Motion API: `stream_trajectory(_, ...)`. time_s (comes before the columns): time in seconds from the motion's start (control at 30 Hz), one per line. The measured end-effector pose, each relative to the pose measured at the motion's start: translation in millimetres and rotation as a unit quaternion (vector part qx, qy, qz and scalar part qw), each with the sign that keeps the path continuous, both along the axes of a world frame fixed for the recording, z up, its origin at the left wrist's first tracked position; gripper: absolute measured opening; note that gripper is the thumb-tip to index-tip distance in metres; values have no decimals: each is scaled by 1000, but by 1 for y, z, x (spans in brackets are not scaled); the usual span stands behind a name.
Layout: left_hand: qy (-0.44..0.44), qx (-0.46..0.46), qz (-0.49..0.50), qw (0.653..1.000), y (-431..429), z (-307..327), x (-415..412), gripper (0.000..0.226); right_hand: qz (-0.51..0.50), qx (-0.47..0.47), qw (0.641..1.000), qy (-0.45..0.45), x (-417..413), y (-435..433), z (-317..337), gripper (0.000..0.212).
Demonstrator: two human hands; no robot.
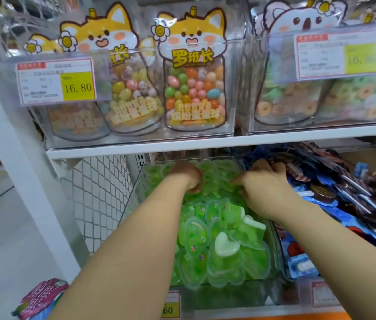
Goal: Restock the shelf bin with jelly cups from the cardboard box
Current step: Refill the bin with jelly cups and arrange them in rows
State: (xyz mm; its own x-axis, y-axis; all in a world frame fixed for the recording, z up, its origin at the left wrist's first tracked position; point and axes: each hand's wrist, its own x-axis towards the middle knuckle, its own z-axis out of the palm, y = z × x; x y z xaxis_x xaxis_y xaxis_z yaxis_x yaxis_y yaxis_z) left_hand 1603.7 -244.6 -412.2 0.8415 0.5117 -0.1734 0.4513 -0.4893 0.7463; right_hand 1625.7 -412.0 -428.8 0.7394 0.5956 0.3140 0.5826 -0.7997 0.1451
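Green translucent plastic forms the jelly cups (pixel 217 227), small heart-shaped pots with sealed film lids, heaped loosely inside the clear shelf bin (pixel 228 294) almost to its rim. Each cup is judged to be light, with thin walls that give under pressure and a smooth, slippery surface. The film lid is judged the weakest part. Hold should therefore be taken across the side walls or under the rim flange, several cups at a time in a cupped palm, and hard squeezing should be avoided. The heap is loose, so sliding and tumbling toward the front wall of the bin are to be expected when cups are pushed. Both forearms are extended over the front of the bin. The left hand (pixel 185 176) is placed palm down at the rear left of the bin, its fingers bent down into the cups. The right hand (pixel 263 185) is set at the rear right of the bin, its thumb pointed inward. Whether either hand encloses cups or only presses on them cannot be told. The cardboard box is not in view.
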Motion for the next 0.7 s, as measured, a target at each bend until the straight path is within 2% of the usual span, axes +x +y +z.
stream_trajectory(0.1, 1, 36, -4, 999, 0, -1, -1, 31, 8, 9, 1000, 5, -2, -2, 4, 38)
stream_trajectory(0.23, -7, 182, -8, 983, 4, 9, -15, 38, 45, 53, 997, 43, -16, -8, 15, 31)
stream_trajectory(0.33, -36, 199, -28, 979, 0, 15, -43, 24, 71, 61, 991, 92, -30, -13, 23, 27)
stream_trajectory(0.5, -95, 189, -63, 975, -1, 5, -89, 12, 32, 46, 985, 161, -47, -6, 26, 45)
stream_trajectory(0.7, -99, 189, -52, 976, 7, 12, -97, 19, -1, 104, 975, 194, -46, 1, 28, 26)
